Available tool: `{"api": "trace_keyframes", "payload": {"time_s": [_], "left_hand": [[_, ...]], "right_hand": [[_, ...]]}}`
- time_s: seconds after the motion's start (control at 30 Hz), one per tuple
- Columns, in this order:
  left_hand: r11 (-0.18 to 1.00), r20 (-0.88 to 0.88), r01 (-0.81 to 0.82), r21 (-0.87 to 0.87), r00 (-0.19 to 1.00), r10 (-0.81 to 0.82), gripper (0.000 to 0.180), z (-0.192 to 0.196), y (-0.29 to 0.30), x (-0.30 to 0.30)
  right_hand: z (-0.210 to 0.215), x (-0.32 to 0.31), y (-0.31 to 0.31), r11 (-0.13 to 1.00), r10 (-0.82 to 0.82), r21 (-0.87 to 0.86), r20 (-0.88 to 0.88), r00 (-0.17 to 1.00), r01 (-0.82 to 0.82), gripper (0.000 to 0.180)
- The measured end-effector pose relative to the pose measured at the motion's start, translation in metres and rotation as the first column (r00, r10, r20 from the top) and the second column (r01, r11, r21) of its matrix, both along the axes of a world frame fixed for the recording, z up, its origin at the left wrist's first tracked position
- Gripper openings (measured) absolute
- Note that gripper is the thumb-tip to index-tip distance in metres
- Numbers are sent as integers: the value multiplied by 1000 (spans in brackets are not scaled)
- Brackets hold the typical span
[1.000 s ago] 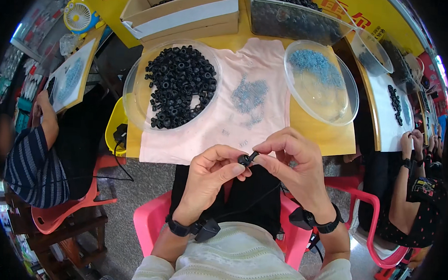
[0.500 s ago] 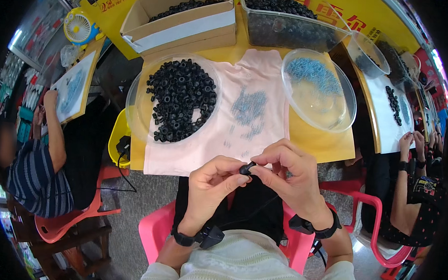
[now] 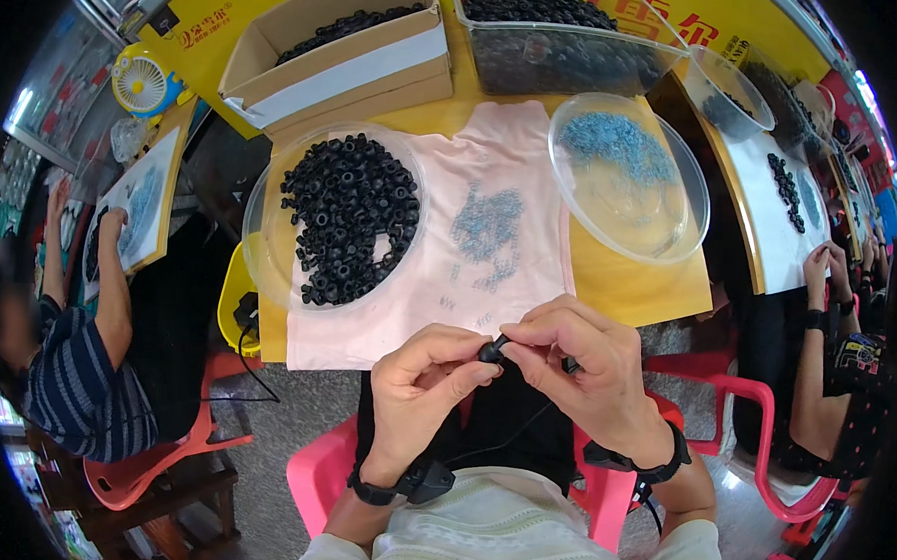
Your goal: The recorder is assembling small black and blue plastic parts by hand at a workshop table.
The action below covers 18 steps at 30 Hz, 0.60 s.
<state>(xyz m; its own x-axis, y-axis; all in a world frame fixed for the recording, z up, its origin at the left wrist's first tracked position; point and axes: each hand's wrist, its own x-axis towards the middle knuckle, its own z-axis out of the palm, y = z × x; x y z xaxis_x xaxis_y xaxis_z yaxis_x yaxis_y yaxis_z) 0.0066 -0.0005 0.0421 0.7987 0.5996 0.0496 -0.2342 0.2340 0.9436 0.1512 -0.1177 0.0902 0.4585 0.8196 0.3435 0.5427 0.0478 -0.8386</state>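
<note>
Both my hands meet just in front of the table's near edge, over my lap. Between the thumb and fingertips of my left hand (image 3: pixel 422 384) is a small black rounded piece (image 3: pixel 489 353), probably plastic. My right hand (image 3: pixel 590 371) pinches its upper end, so both hands are closed on it. Fingertips cover part of the piece, and its exact kind is unclear. Beyond my hands, a pink cloth (image 3: pixel 351 341) lies on the table, with many tiny bluish-grey metal bits (image 3: pixel 488 222) scattered on it. A clear round tray (image 3: pixel 281 265) on its left holds many black ring-like pieces (image 3: pixel 357 201).
A clear tray (image 3: pixel 626 223) with more tiny bits stands right. Behind are a cardboard box (image 3: pixel 352 81) and a clear bin (image 3: pixel 558 65) of black pieces. A yellow bucket (image 3: pixel 237 301) stands left. Other people work at boards left (image 3: pixel 90 354) and right (image 3: pixel 844 387).
The view has shifted slightly, and the black piece is tilted a little differently between my fingertips. At the left, the other person's hands have moved apart, one now over the board.
</note>
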Motion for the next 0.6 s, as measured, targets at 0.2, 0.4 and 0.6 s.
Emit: {"api": "trace_keyframes", "payload": {"time_s": [0.2, 0.4, 0.6], "left_hand": [[994, -31, -31, 104, 999, 34, 20, -2, -1, 2], [975, -19, 63, -213, 997, -68, 15, -10, 0, 5], [973, -3, 75, -217, 997, -77, 15, -12, -1, 9]], "right_hand": [[-7, 3, 0, 1000, 9, 27, -10, 1000, -8, 14], [-17, 5, 0, 996, 49, -56, -357, 933, -73, 12], [-21, -3, -3, 998, -61, 39, 72, 996, 58, 12]]}}
